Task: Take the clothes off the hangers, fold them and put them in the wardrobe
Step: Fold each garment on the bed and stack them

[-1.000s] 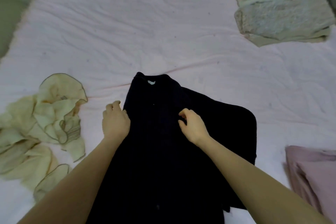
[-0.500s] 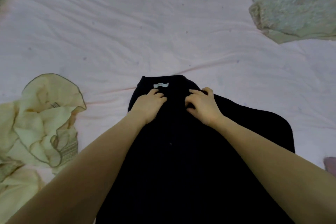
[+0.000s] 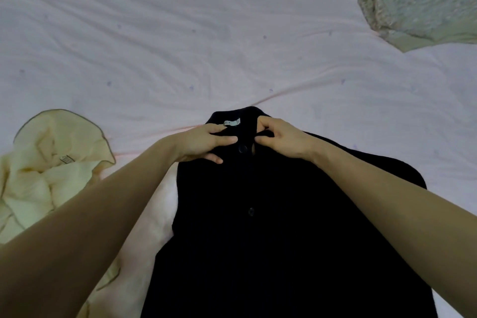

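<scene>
While flat on the pink bedsheet (image 3: 180, 33), lies lengthwise toward the body: black cardigan (image 3: 271, 227), collar at the far end, hem out of frame below. Left hand (image 3: 204, 143) pinching the left placket beside the top button (image 3: 242, 148); right hand (image 3: 281, 139) pinching the opposite edge, equally near. Probably buttoning before folding, so next button (image 3: 251, 211) straight down the front.
</scene>
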### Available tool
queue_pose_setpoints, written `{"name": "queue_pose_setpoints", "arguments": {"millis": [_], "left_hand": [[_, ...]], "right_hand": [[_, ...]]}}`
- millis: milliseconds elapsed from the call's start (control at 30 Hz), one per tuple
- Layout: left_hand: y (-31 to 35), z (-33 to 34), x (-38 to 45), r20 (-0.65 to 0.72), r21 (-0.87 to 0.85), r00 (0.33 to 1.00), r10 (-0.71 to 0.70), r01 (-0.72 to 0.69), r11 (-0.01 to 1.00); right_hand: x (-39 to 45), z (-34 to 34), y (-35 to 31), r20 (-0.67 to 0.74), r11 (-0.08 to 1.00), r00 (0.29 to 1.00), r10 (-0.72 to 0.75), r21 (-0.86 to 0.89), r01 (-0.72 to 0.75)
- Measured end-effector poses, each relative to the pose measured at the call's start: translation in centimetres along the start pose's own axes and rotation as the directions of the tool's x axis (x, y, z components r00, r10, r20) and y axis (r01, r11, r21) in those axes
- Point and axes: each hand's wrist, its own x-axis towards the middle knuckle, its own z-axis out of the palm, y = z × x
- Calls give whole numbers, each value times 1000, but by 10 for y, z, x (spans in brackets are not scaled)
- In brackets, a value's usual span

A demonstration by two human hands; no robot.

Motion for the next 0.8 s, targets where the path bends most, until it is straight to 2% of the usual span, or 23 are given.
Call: {"name": "queue_pose_setpoints", "arguments": {"millis": [67, 167, 233, 300, 333, 400, 500, 633, 800], "left_hand": [[-1, 3, -1, 18, -56, 1000, -5, 6, 998], [0, 5, -3, 47, -47, 999, -8, 10, 999], [2, 10, -6, 55, 65, 998, 8, -12, 998], [0, 21, -7, 15, 277, 999, 47, -50, 960], [-1, 29, -7, -19, 325, 997, 73, -63, 944], [-6, 41, -5, -91, 281, 989, 117, -87, 956], [-8, 45, -6, -188, 149, 976, 111, -84, 985], [-3, 45, -15, -109, 25, 988, 109, -107, 994], [14, 48, -24, -156, 11, 979, 131, -131, 991]], "right_hand": [[-1, 1, 4, -1, 1000, 1000, -16, 17, 16], [-1, 1, 6, 36, 1000, 999, -24, 0, 24], [0, 0, 5, 64, 1000, 998, -26, -11, 27], [1, 0, 3, 60, 1000, 998, -17, 11, 16], [1, 0, 0, 39, 999, 999, -17, 37, 15], [3, 0, -6, -22, 995, 999, -27, 99, 29], [4, -5, -15, -114, 985, 993, -9, 173, 29], [-1, -15, -23, -165, 958, 985, 54, 286, -5], [-11, -12, -33, -141, 928, 986, 83, 373, -25]]}}
